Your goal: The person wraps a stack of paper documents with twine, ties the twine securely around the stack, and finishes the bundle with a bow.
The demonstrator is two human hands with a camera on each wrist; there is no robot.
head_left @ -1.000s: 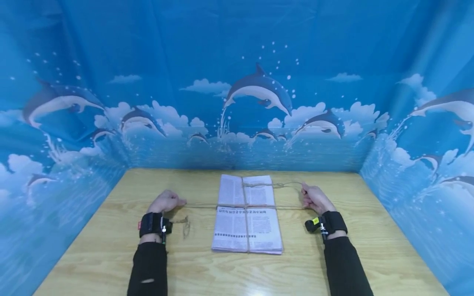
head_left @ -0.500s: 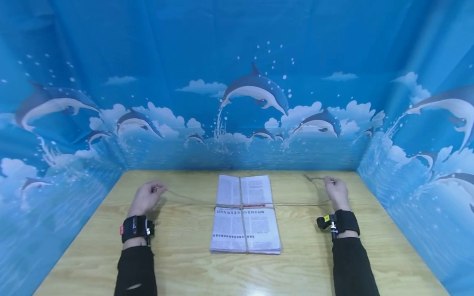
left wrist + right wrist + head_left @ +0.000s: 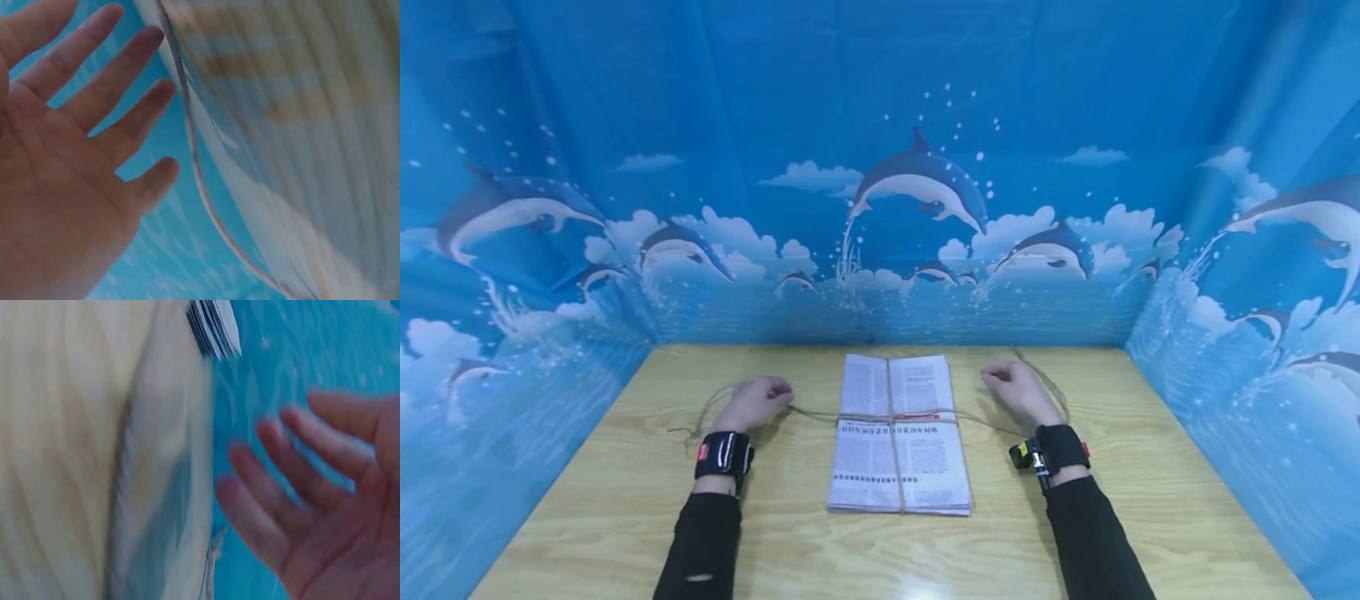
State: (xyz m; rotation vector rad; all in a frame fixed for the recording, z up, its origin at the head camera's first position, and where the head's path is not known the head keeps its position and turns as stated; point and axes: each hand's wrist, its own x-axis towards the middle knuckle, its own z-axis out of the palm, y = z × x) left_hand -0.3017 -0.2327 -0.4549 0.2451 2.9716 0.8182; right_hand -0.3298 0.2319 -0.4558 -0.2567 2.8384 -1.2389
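A stack of folded newspapers [image 3: 865, 454] lies on the table, with twine [image 3: 897, 475] crossing it lengthwise and widthwise. To its left is my left hand [image 3: 752, 404]; in the left wrist view its fingers [image 3: 115, 90] are spread, and a strand of twine [image 3: 199, 172] runs past the fingertips. My right hand [image 3: 1018, 392] is right of the stack, fingers [image 3: 294, 469] loosely extended and blurred in the right wrist view, holding nothing. Loose twine ends trail behind the left wrist and along the outer side of the right hand.
The wooden table [image 3: 805, 550] is enclosed at the back and both sides by a blue dolphin-print curtain [image 3: 760, 308]. Each wrist wears a black strap with a small camera, the left strap [image 3: 722, 454] and the right strap [image 3: 1063, 447].
Both hands first moved outward with the twine, then came back inward and let it go. The side strands, straight before, now curve slackly, and loose ends have fallen beside the hands.
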